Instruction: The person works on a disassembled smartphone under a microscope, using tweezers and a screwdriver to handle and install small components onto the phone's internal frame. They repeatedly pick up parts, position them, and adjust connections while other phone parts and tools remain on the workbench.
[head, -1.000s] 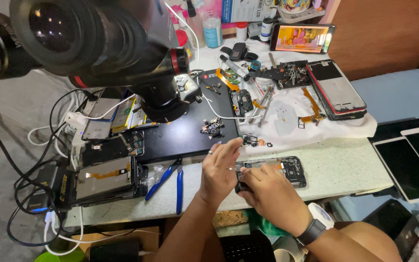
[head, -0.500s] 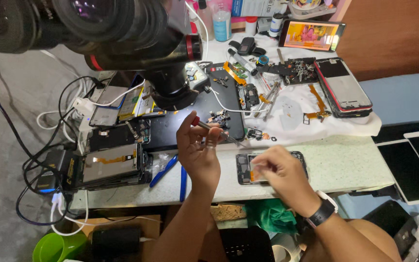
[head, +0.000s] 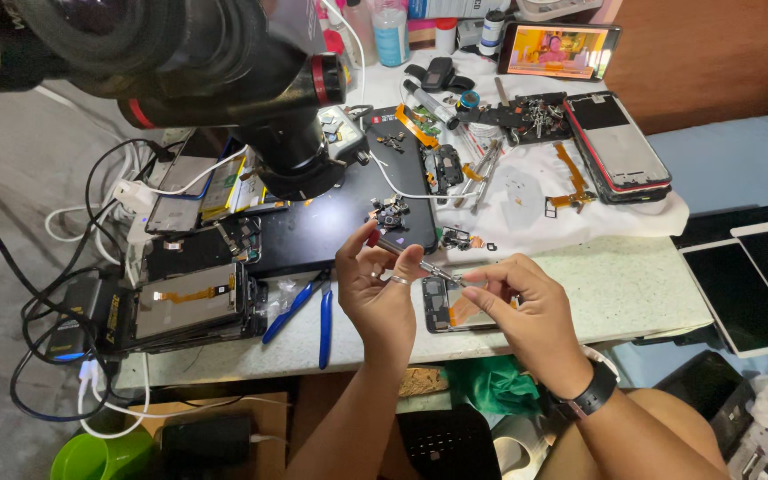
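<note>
Your left hand [head: 382,289] and right hand [head: 526,307] are pinching metal tweezers [head: 437,272] together, fingertips pressed, above one opened phone [head: 452,307]. Lying nearby: one pair of blue-handled pliers [head: 308,307], two white tablets [head: 762,271] at right.

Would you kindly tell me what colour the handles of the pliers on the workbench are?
Blue; the pliers lie left of the left hand, clearest in the head view.

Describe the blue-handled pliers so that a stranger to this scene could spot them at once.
Start at the big microscope at upper left, then drop to the table's front edge. The pliers lie there, just left of the left hand, the only tool with bright blue handles.
</note>
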